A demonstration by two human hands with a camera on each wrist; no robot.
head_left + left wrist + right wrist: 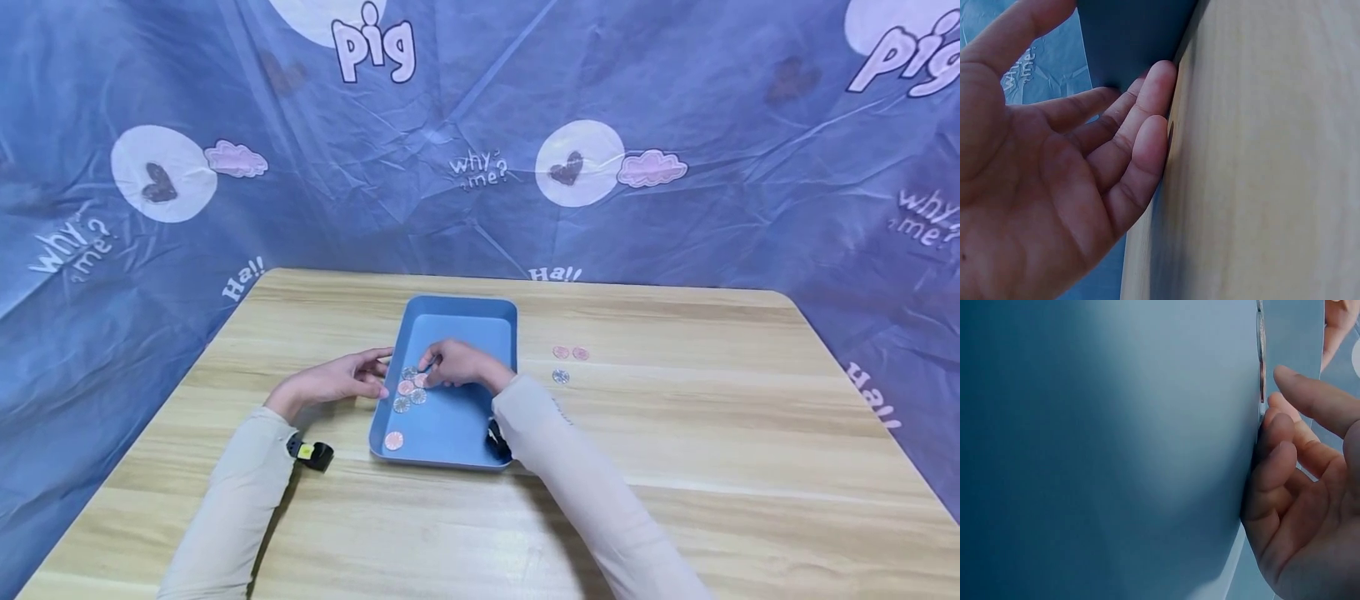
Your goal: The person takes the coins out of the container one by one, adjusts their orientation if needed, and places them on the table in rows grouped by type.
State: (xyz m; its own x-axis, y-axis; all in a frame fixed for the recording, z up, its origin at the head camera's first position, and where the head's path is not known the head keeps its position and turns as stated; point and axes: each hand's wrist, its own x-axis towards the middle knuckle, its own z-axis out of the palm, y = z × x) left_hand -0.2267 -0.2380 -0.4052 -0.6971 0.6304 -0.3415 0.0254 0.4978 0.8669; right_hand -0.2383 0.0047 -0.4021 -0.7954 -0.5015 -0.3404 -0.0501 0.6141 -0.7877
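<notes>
A blue rectangular tray (457, 425) lies on the table, with several copper-coloured and silver coins grouped along its left side. My left hand (341, 379) rests against the tray's outer left wall, thumb by the rim. In the left wrist view its fingers (1154, 94) are loosely bent at the wall's foot, holding nothing. My right hand (461, 363) is inside the tray, fingertips at a copper-coloured coin (421, 380) in the group. The right wrist view shows thumb and index finger apart, the other fingers (1275, 465) loosely bent on the tray floor. Another copper-coloured coin (393, 440) lies near the front left corner.
Right of the tray on the wooden table (712, 400) lie two copper-coloured coins (570, 353) and a silver coin (561, 377). The right sleeve (570, 458) crosses the tray's right wall. A blue printed cloth (480, 217) hangs behind the table.
</notes>
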